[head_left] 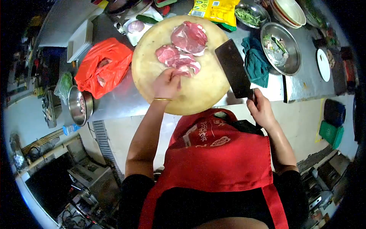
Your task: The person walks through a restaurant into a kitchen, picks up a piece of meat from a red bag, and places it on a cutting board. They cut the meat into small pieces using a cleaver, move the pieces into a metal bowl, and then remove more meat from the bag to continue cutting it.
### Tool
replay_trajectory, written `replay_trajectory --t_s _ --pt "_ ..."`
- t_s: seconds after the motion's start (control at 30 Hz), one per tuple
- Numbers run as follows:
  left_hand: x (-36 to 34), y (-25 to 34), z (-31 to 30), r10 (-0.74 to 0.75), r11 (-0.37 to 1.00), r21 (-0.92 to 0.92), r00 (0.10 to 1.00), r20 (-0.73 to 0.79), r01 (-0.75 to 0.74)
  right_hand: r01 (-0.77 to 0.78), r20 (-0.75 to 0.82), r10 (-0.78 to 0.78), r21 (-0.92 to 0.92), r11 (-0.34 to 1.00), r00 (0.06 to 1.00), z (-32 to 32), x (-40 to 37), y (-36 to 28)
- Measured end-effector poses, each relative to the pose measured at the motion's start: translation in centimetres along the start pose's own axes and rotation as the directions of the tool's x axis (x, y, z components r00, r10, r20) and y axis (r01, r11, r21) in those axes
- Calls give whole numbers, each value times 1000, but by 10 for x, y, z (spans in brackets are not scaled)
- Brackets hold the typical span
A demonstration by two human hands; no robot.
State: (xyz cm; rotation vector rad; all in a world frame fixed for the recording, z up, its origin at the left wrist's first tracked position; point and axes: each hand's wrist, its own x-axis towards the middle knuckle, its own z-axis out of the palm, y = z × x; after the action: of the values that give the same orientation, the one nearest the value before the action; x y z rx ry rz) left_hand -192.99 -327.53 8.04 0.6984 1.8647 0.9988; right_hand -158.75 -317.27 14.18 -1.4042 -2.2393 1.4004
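Raw red meat lies on a round, pale cutting board (pixel 152 42): a larger piece (pixel 189 38) toward the back and a smaller piece (pixel 177 59) in front of it, the two touching. My left hand (pixel 166 84), with a thin yellow bangle at the wrist, has its fingers pinched on the near edge of the smaller piece. In my right hand (pixel 260 108) is the handle of a dark, broad-bladed cleaver (pixel 233 68). The blade points up and away, over the board's right edge, apart from the meat.
Left of the board sits a red plastic bag (pixel 103 66) with meat inside, beside a steel bowl (pixel 88 105). To the right lie a dark green cloth (pixel 256 61) and a steel bowl (pixel 293 57) with chopped food. A yellow packet (pixel 217 11) stands behind.
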Motion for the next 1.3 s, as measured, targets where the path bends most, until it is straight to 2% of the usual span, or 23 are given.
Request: replay_trajectory --t_s 0.03,0.07,0.1,0.13,0.17,0.23,0.27,0.33,0.37,0.4,0.43,0.47,0.5,0.53,0.57,0.6,0.7,0.83,0.87,0.97,1.0,1.13,1.3 --pt "2 -5 -7 1 965 -261 999 36 8 84 -15 -85 -67 994 996 2 -1 3" --pt "3 -14 -19 11 864 -502 997 70 25 113 26 -111 -139 984 994 1 -2 -4" --pt "1 -19 -30 31 705 -708 995 98 48 146 73 -133 -207 968 988 0 -2 -13" --pt "1 -24 -38 64 565 -823 990 122 65 217 107 -198 -204 955 974 1 -1 -20" --pt "1 -29 -43 43 537 -842 995 88 52 241 206 -192 -246 939 960 2 2 -25" --pt "-8 -18 -53 -4 484 -875 1000 28 27 318 367 -227 -211 924 902 8 12 -48" --pt "-10 -19 -57 -16 491 -871 1000 1 9 362 405 -270 -168 917 873 14 17 -53" --pt "-10 -20 -65 -37 509 -861 998 -48 -22 350 440 -249 -163 923 863 25 32 -68" --pt "-10 -27 -66 10 698 -698 977 -212 -159 339 455 -235 -162 927 859 28 39 -74" --pt "-10 -29 -65 96 839 -476 931 -352 -266 336 404 -269 -102 936 874 37 47 -69" --pt "-11 -30 -66 209 918 -213 863 -460 -336 335 366 -280 -96 937 887 42 50 -68" --pt "-22 -37 -71 456 886 296 784 -422 -357 335 331 -288 -91 938 898 46 53 -69" --pt "-26 -43 -68 591 745 538 764 -259 -394 330 305 -290 -88 940 907 49 52 -71" --pt "-32 -51 -64 668 541 726 742 -64 -424 265 323 -230 -69 962 918 48 50 -76" --pt "-35 -58 -60 685 285 845 713 150 -452 294 306 -256 -87 952 917 50 48 -74" --pt "-41 -63 -50 638 390 827 766 74 -405 323 286 -283 -102 941 916 53 46 -71" --pt "-48 -63 -53 643 412 798 761 87 -439 403 261 -356 -154 902 897 60 38 -74" --pt "-47 -70 -66 731 548 629 681 -41 -551 579 289 -508 -279 766 811 74 44 -88" --pt "-47 -73 -64 764 556 627 633 -126 -546 598 315 -515 -287 749 797 77 48 -90" --pt "-48 -75 -55 768 561 652 615 -179 -510 647 379 -531 -322 692 757 84 61 -94" --pt "-46 -69 -49 794 541 662 575 -198 -519 656 400 -529 -325 681 748 86 66 -94" --pt "-42 -65 -41 769 564 664 605 -206 -491 684 428 -544 -320 656 722 89 71 -100" --pt "-37 -71 -42 770 557 674 607 -200 -485 702 520 -488 -380 602 701 90 78 -99"
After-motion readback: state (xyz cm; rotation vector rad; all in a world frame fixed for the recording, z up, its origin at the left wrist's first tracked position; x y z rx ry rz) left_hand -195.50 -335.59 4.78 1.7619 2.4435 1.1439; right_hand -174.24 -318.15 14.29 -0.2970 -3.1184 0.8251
